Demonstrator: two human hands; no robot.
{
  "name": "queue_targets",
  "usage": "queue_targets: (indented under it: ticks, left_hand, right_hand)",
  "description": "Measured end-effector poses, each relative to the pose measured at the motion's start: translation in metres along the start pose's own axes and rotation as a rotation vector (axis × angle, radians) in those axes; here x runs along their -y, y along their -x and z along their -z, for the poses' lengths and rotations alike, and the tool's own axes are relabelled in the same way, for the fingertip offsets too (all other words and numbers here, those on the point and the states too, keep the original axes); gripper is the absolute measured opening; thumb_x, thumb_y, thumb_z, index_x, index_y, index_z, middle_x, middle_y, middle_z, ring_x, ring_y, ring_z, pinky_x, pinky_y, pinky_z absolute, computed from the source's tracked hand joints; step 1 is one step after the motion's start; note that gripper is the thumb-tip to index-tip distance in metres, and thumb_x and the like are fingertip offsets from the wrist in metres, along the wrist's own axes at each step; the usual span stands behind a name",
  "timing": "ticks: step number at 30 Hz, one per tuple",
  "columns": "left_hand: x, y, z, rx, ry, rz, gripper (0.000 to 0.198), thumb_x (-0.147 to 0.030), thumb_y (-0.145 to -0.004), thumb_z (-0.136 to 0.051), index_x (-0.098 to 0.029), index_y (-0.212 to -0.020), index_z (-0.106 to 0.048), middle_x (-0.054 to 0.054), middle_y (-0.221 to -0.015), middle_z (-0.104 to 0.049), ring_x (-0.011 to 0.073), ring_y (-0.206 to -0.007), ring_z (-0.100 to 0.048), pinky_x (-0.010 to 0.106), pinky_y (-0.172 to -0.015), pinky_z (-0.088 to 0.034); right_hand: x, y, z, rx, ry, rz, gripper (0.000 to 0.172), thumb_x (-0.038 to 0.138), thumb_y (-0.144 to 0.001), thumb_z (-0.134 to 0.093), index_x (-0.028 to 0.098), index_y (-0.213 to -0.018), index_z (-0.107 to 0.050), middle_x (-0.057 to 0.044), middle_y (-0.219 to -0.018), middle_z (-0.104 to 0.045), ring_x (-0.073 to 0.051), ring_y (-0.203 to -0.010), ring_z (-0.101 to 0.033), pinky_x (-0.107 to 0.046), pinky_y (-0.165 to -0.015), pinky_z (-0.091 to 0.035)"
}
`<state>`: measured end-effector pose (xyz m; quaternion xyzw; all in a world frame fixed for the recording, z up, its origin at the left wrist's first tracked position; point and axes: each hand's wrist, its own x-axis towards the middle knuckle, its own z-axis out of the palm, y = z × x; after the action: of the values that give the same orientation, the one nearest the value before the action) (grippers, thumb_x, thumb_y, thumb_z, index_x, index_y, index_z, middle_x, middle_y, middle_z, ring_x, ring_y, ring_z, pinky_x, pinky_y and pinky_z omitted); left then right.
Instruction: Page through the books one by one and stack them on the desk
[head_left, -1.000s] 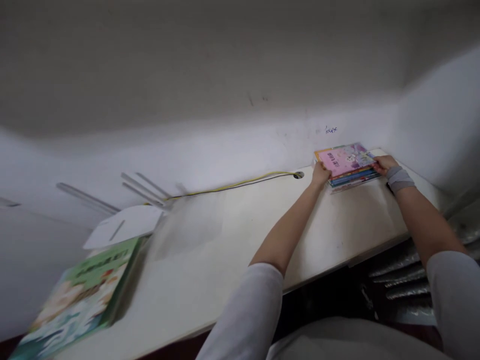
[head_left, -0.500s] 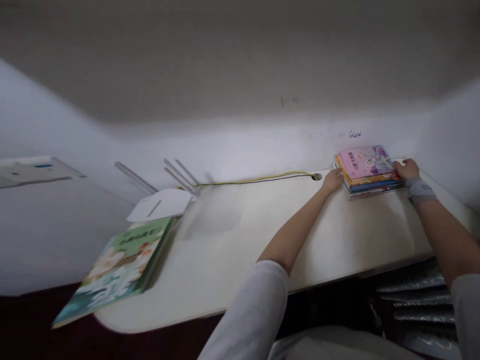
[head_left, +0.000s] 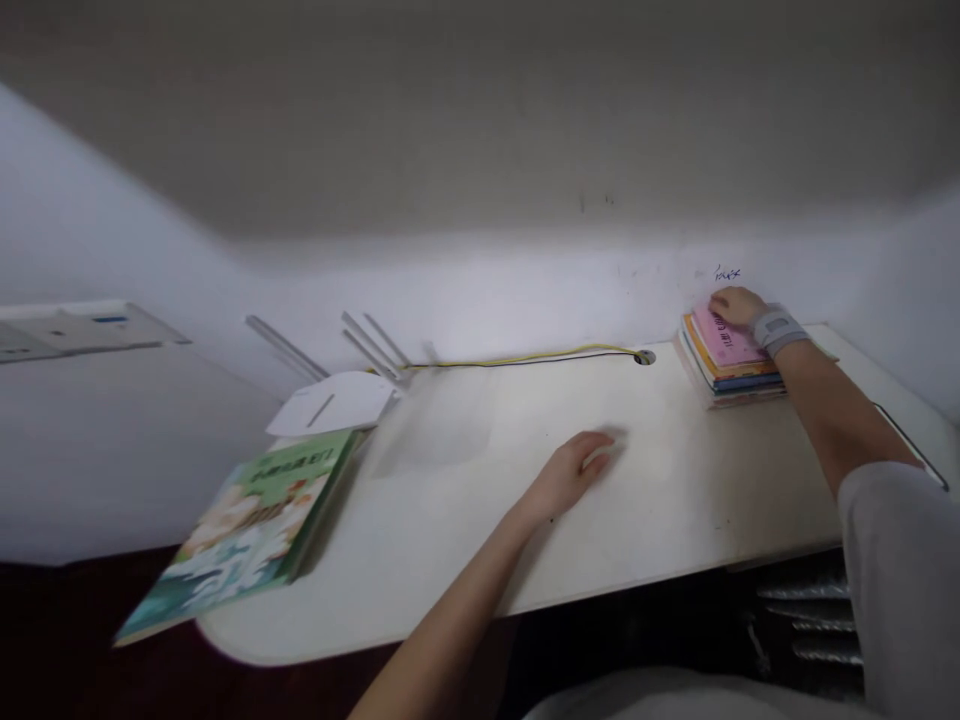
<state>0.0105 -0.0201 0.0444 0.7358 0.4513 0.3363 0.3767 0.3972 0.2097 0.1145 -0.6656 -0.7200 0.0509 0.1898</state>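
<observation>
A stack of colourful books (head_left: pixel 729 362) with a pink one on top lies at the far right of the white desk (head_left: pixel 660 500), against the wall. My right hand (head_left: pixel 736 304) rests on the far top edge of the stack, fingers curled over it; a grey band wraps the wrist. My left hand (head_left: pixel 577 467) lies on the bare desk surface in the middle, palm down with fingers loosely together, holding nothing. It is well left of the stack.
A green picture book (head_left: pixel 247 525) overhangs the desk's left front edge. Behind it sits a white router (head_left: pixel 334 402) with antennas. A yellow cable (head_left: pixel 525 357) runs along the wall to a grommet hole (head_left: pixel 644 357). White walls enclose the desk.
My left hand has left the stack's left side and come back to the middle of the desk. My right hand has shifted from the stack's right side onto its far top edge.
</observation>
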Motion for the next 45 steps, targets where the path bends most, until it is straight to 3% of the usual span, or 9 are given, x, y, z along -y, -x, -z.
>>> queue_targets:
  ticks: [3,6,9,16,21,25,31,38,45]
  left_hand:
    - [0.012,0.019,0.015,-0.067,0.001,0.063,0.02,-0.03,-0.076,-0.063,-0.029,-0.094,-0.073,0.007,-0.103,-0.071,0.0233,-0.087,-0.066,0.036,-0.077,-0.053]
    - [0.009,-0.001,0.012,-0.08,0.062,0.066,0.017,-0.031,-0.074,-0.064,-0.033,-0.088,-0.073,0.003,-0.095,-0.073,0.0242,-0.081,-0.066,0.038,-0.074,-0.053]
    - [-0.009,-0.054,-0.008,-0.071,0.111,0.011,0.014,-0.028,-0.075,-0.064,-0.032,-0.085,-0.073,0.002,-0.093,-0.072,0.0255,-0.087,-0.065,0.039,-0.08,-0.052]
    - [-0.07,-0.224,-0.081,-0.176,0.21,-0.052,0.029,-0.016,-0.076,-0.065,-0.017,-0.105,-0.065,0.012,-0.119,-0.063,0.0203,-0.099,-0.062,0.035,-0.096,-0.045]
    - [-0.077,-0.296,-0.115,-0.241,0.236,0.069,0.02,-0.018,-0.079,-0.061,-0.013,-0.098,-0.063,0.01,-0.09,-0.068,0.0198,-0.086,-0.064,0.033,-0.083,-0.048]
    - [-0.056,-0.306,-0.118,-0.307,0.169,0.168,0.019,-0.012,-0.082,-0.049,-0.013,-0.098,-0.059,0.009,-0.081,-0.066,0.0207,-0.083,-0.064,0.035,-0.082,-0.047]
    - [-0.06,-0.31,-0.127,-0.285,0.047,0.017,0.028,-0.014,-0.084,-0.049,-0.017,-0.11,-0.058,0.013,-0.118,-0.061,0.021,-0.112,-0.055,0.034,-0.1,-0.038]
    - [-0.048,-0.328,-0.123,-0.12,-0.065,0.06,0.01,-0.018,-0.077,-0.058,-0.016,-0.08,-0.067,0.008,-0.084,-0.068,0.0221,-0.087,-0.062,0.033,-0.086,-0.044]
    - [-0.038,-0.322,-0.12,-0.105,-0.174,0.105,0.01,-0.017,-0.076,-0.058,-0.017,-0.082,-0.066,0.008,-0.083,-0.068,0.0216,-0.083,-0.062,0.032,-0.08,-0.045]
  right_hand:
    - [0.004,-0.012,-0.001,0.033,0.101,-0.002,0.037,0.053,-0.082,-0.056,0.018,-0.081,-0.069,-0.014,-0.103,-0.067,-0.028,-0.101,-0.056,-0.039,-0.086,-0.042]
    - [0.005,-0.013,0.003,0.049,0.21,0.019,0.042,0.057,-0.084,-0.052,0.019,-0.08,-0.068,-0.014,-0.102,-0.066,-0.027,-0.095,-0.057,-0.037,-0.08,-0.043]
    - [0.004,-0.008,0.011,0.043,0.25,0.05,0.039,0.054,-0.086,-0.049,0.019,-0.087,-0.065,-0.013,-0.095,-0.067,-0.025,-0.086,-0.058,-0.035,-0.075,-0.041]
    - [0.001,0.001,0.033,0.032,0.176,0.2,0.029,0.041,-0.09,-0.044,0.019,-0.087,-0.063,-0.006,-0.082,-0.067,-0.019,-0.074,-0.056,-0.028,-0.068,-0.037]
    - [-0.003,-0.003,0.03,0.043,0.209,0.246,0.037,0.041,-0.094,-0.038,0.018,-0.084,-0.065,-0.007,-0.083,-0.068,-0.018,-0.077,-0.057,-0.027,-0.069,-0.036]
    - [-0.031,-0.006,0.021,0.014,0.301,0.101,0.045,0.044,-0.096,-0.031,0.017,-0.093,-0.068,-0.012,-0.093,-0.071,-0.021,-0.083,-0.06,-0.029,-0.07,-0.036]
    - [-0.054,-0.007,0.002,0.038,0.291,0.076,0.047,0.043,-0.098,-0.029,0.017,-0.094,-0.069,-0.013,-0.097,-0.071,-0.023,-0.086,-0.062,-0.03,-0.071,-0.037]
    - [-0.02,-0.023,-0.019,0.063,0.243,0.176,0.051,0.054,-0.097,-0.026,0.021,-0.104,-0.065,-0.009,-0.103,-0.07,-0.021,-0.091,-0.06,-0.03,-0.078,-0.04]
    - [-0.075,-0.008,-0.009,-0.027,0.307,-0.035,0.055,0.052,-0.098,-0.021,0.016,-0.107,-0.063,-0.016,-0.111,-0.067,-0.023,-0.096,-0.061,-0.033,-0.081,-0.041]
